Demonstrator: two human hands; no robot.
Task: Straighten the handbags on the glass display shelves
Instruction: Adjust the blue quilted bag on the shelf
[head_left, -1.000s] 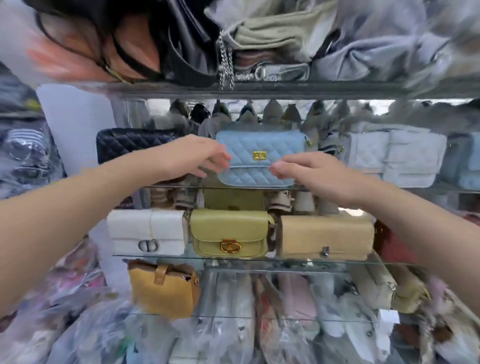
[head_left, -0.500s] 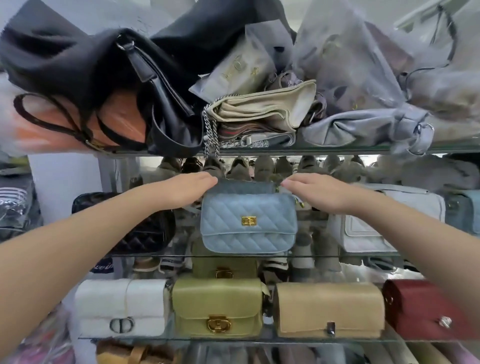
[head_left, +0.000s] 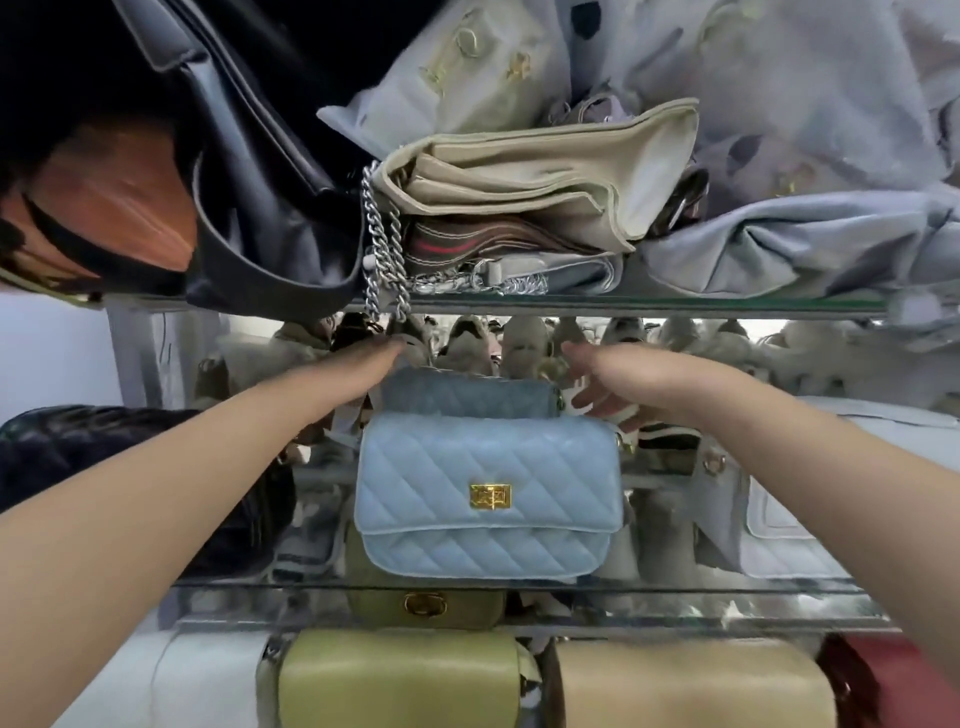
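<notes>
Centre of frame: light blue quilted handbag (head_left: 488, 499) stands upright on the middle glass shelf (head_left: 675, 590), gold clasp (head_left: 490, 496) facing us. Just behind it, a darker blue quilted bag (head_left: 467, 399), only its top strip showing.

Left hand (head_left: 371, 366) reaches in from lower left. Its fingers are straight and together, lying over the rear bag's top left corner; we see no grip on it. Right hand (head_left: 608, 379) comes in from the right, fingers spread and relaxed, by the rear bag's right end. We cannot tell whether it touches. Neither hand is on the front bag.

Same shelf: black quilted bag (head_left: 104, 452) at far left, white bag (head_left: 789, 545) at right.

Upper shelf (head_left: 649, 302): loose heap with a black bag (head_left: 249, 208), a folded beige bag (head_left: 545, 171), and a silver chain (head_left: 384, 249) hanging over the shelf edge.

Bottom of frame: green bag (head_left: 400, 675) beside tan bag (head_left: 685, 686).
</notes>
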